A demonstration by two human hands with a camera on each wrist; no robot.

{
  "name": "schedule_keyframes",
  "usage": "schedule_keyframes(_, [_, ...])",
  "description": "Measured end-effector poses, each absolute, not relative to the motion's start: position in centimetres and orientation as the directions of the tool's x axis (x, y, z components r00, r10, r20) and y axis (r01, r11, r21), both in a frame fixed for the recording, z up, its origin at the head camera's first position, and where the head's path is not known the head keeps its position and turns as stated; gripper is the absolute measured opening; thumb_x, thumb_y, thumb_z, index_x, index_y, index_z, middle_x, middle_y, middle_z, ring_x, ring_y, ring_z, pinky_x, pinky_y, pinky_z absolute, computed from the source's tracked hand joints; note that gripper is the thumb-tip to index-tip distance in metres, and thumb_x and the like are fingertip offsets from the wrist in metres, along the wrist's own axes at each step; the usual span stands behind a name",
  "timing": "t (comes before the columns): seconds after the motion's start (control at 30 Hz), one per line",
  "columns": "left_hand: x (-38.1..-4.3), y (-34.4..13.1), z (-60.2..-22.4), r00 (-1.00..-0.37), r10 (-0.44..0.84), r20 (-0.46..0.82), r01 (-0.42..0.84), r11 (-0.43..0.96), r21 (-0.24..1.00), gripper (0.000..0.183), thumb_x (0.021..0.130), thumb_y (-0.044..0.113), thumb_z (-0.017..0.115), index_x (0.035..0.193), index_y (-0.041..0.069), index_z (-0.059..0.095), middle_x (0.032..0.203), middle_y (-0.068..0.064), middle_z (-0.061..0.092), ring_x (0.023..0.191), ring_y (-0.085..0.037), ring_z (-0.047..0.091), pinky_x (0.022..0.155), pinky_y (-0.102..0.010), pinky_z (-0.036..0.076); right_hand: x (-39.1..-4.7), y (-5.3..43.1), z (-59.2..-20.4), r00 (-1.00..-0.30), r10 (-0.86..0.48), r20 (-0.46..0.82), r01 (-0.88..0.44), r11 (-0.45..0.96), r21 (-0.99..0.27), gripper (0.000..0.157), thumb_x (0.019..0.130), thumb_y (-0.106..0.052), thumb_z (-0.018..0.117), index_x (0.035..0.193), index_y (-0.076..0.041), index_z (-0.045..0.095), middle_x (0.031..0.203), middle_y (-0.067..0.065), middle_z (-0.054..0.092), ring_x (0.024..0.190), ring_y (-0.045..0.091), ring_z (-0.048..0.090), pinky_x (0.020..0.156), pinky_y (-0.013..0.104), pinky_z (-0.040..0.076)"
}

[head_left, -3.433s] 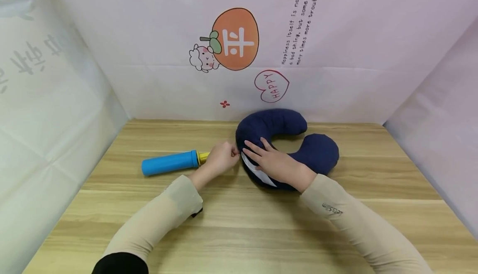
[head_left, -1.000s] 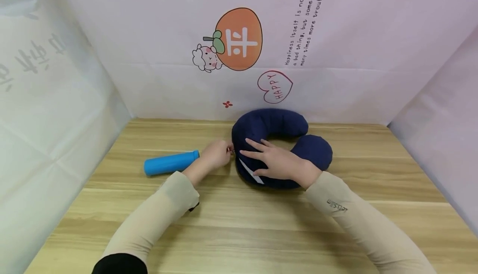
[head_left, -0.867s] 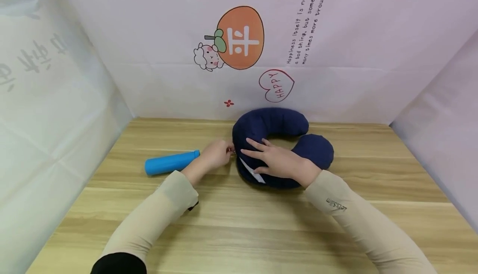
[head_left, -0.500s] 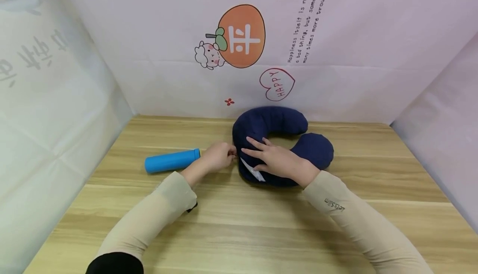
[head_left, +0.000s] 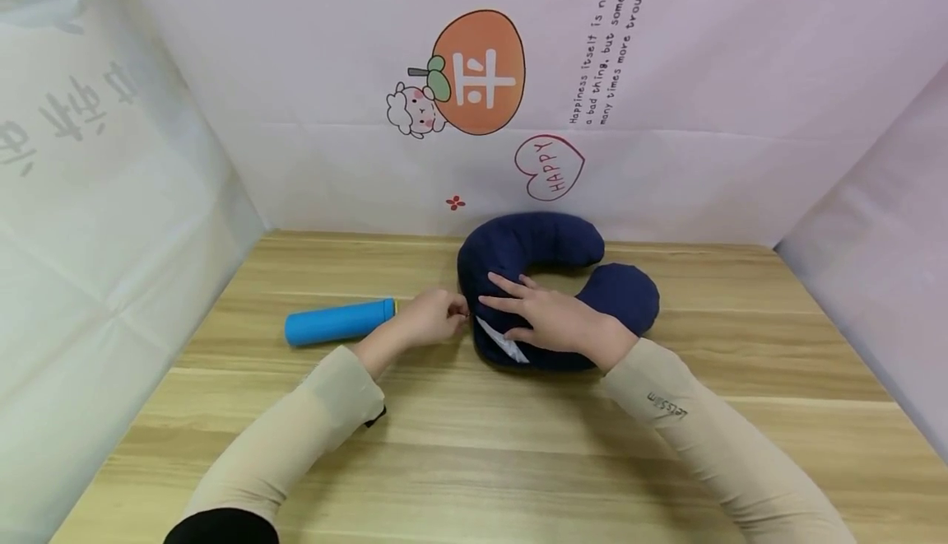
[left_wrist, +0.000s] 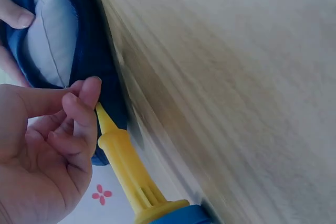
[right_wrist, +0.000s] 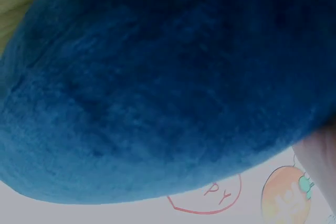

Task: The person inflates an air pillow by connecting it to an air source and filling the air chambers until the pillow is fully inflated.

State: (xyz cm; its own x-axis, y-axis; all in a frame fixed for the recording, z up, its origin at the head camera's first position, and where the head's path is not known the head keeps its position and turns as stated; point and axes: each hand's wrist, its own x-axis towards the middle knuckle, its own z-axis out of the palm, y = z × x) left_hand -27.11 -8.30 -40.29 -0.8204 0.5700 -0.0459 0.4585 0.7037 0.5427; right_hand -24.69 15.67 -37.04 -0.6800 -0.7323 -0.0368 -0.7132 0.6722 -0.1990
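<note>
A navy U-shaped neck pillow [head_left: 511,252] lies at the back of the table. Its zipped cover gapes on the front left side, where white inner lining [left_wrist: 50,35] shows. My left hand [head_left: 433,316] is at the pillow's left edge, thumb and forefinger pinching at the end of the gap; the zipper pull there is mostly hidden by the fingertips. Fingers spread, my right hand [head_left: 551,318] rests on top of the pillow, its thumb [left_wrist: 23,20] at the edge of the gap. The right wrist view is mostly filled by the navy fabric [right_wrist: 157,77].
Left of the pillow lies a blue hand pump [head_left: 336,323]. Its yellow tapered nozzle [left_wrist: 126,166] points at the pillow, close by my left fingers. A white printed cloth wall [head_left: 333,182] stands right behind the wooden table [head_left: 474,445], with more cloth on both sides.
The white gap is shorter and narrower than in the oldest frame. My left hand has shifted slightly toward me along the pillow's edge. The right hand stays on the pillow.
</note>
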Motion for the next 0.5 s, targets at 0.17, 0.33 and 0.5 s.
schedule_keyframes(0.17, [-26.7,-7.6,-40.5,-0.837,0.545,-0.038,0.458,0.737,0.498,0.013,0.099,0.004,0.061,0.1,0.002,0.074,0.088,-0.003,0.069,0.067,-0.014,0.056,0.064,-0.028,0.047,-24.6,16.8,-36.7,-0.718,-0.678,-0.154,-0.627,0.727,-0.279,0.072,0.097,-0.044,0.071,0.159,-0.027,0.039,0.171,0.008,0.012,0.137,0.042,0.047,0.087,0.042,0.054])
schedule_keyframes(0.33, [-27.0,-6.8,-40.4,-0.849,0.528,-0.014,0.459,0.752,0.472,0.013,0.1,0.006,0.062,0.097,0.003,0.074,0.091,-0.004,0.069,0.071,-0.016,0.057,0.07,-0.032,0.049,-24.3,17.4,-36.5,-0.777,-0.606,-0.172,-0.561,0.79,-0.248,0.071,0.099,-0.046,0.067,0.161,-0.031,0.036,0.17,0.016,0.009,0.073,0.019,0.064,0.064,0.032,0.049])
schedule_keyframes(0.5, [-27.8,-6.2,-40.5,-0.86,0.51,0.004,0.455,0.764,0.457,0.013,0.1,0.007,0.062,0.095,0.004,0.074,0.087,-0.002,0.068,0.073,-0.016,0.056,0.073,-0.033,0.049,-24.1,17.4,-36.4,-0.826,-0.548,-0.131,-0.512,0.827,-0.231,0.067,0.101,-0.041,0.066,0.16,-0.028,0.037,0.166,0.027,0.015,0.046,0.015,0.051,0.057,0.031,0.046])
